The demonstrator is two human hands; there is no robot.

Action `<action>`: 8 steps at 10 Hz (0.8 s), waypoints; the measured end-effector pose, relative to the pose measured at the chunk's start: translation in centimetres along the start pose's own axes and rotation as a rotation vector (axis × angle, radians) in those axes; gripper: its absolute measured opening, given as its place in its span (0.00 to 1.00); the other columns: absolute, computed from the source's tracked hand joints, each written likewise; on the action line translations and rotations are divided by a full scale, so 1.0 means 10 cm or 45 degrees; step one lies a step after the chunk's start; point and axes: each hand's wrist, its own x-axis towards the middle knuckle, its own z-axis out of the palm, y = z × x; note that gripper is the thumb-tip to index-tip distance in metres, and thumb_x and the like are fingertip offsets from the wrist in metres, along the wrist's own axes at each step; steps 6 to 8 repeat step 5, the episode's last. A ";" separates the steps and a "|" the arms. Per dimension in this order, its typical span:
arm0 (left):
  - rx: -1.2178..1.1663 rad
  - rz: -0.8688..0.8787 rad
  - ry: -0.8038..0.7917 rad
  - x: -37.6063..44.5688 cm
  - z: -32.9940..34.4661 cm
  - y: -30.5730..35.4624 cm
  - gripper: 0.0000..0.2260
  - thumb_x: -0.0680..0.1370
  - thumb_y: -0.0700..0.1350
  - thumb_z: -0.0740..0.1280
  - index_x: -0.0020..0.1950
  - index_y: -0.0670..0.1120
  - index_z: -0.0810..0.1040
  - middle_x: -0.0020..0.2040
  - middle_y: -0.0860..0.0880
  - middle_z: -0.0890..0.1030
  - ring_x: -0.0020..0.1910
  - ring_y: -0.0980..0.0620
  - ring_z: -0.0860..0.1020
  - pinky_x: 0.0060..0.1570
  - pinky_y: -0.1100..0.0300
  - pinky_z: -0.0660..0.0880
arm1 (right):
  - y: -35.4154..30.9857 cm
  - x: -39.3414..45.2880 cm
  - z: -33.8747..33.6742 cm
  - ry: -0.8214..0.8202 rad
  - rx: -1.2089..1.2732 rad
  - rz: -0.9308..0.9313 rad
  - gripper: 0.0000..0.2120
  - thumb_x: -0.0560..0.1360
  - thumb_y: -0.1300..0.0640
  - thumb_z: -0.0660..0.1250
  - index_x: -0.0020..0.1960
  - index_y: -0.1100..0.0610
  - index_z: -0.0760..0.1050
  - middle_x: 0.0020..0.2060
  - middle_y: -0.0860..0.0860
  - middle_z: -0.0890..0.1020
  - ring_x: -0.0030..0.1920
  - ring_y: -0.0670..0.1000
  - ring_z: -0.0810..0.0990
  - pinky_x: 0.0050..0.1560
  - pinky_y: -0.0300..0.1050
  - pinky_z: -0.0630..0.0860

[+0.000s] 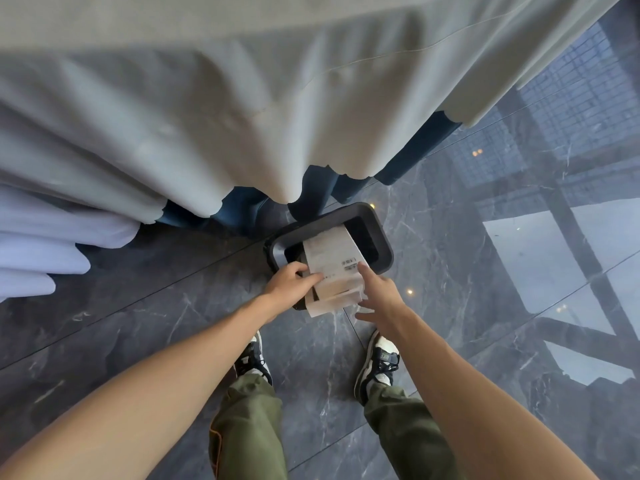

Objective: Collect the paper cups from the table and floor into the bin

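Floor (138,306): dark glossy marble. Tablecloth (207,116): white, draped. Bin (381,237): partly covered by cups (332,268). Left hand (291,285) pinches them; right hand (377,292) spread, forefinger touching.

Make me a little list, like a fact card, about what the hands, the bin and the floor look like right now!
bin: dark, rectangular, open top, standing on the floor beside the draped table
in the hands: long white stack with a barcode label, its far end over the bin's opening
left hand: gripping the stack's left edge
right hand: fingers spread, index finger touching the stack by the label
tablecloth: pale, hanging to the floor
floor: glossy grey marble tiles
loose cups: none seen
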 end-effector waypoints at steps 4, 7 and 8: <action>0.133 0.091 -0.070 -0.39 0.02 0.34 0.24 0.82 0.52 0.67 0.76 0.45 0.73 0.69 0.45 0.80 0.65 0.46 0.80 0.59 0.59 0.73 | -0.02 -0.47 -0.28 0.067 -0.135 -0.180 0.13 0.81 0.52 0.64 0.58 0.60 0.80 0.56 0.63 0.81 0.58 0.62 0.81 0.63 0.63 0.79; 0.258 0.101 -0.069 -0.69 0.00 0.53 0.25 0.82 0.53 0.67 0.77 0.46 0.71 0.72 0.45 0.77 0.69 0.47 0.77 0.66 0.56 0.72 | -0.03 -0.77 -0.38 0.046 -0.299 -0.282 0.19 0.80 0.50 0.64 0.69 0.56 0.77 0.59 0.53 0.83 0.55 0.52 0.81 0.65 0.56 0.78; 0.258 0.101 -0.069 -0.69 0.00 0.53 0.25 0.82 0.53 0.67 0.77 0.46 0.71 0.72 0.45 0.77 0.69 0.47 0.77 0.66 0.56 0.72 | -0.03 -0.77 -0.38 0.046 -0.299 -0.282 0.19 0.80 0.50 0.64 0.69 0.56 0.77 0.59 0.53 0.83 0.55 0.52 0.81 0.65 0.56 0.78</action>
